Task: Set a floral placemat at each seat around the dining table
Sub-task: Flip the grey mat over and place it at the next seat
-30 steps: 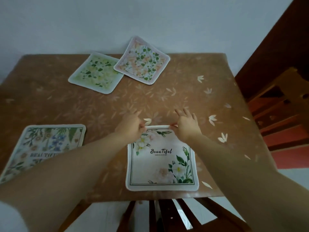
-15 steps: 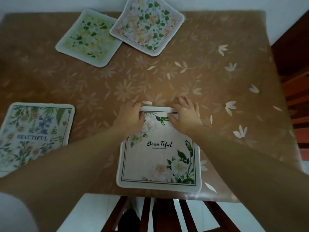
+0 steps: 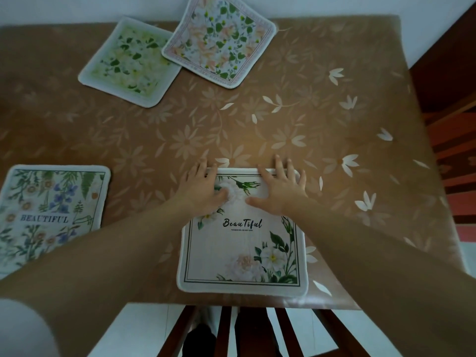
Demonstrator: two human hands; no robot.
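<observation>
The white "Beautiful" placemat (image 3: pixel 242 243) lies flat on the table (image 3: pixel 257 130) at the near edge, above a chair back (image 3: pixel 226 328). The left hand (image 3: pixel 199 193) and right hand (image 3: pixel 282 188) rest on its far corners, fingers (image 3: pixel 277 163) spread and flat, pinching nothing. To finish well, press evenly, smooth outward and square the near border with the table edge. Two placemats (image 3: pixel 177 50) overlap at the far side, apparently unplaced; a third placemat (image 3: pixel 49 215) lies at the left.

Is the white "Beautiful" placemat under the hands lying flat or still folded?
Flat: white placemat lies spread on the table, all edges down, both hands pressing its far edge.
</observation>
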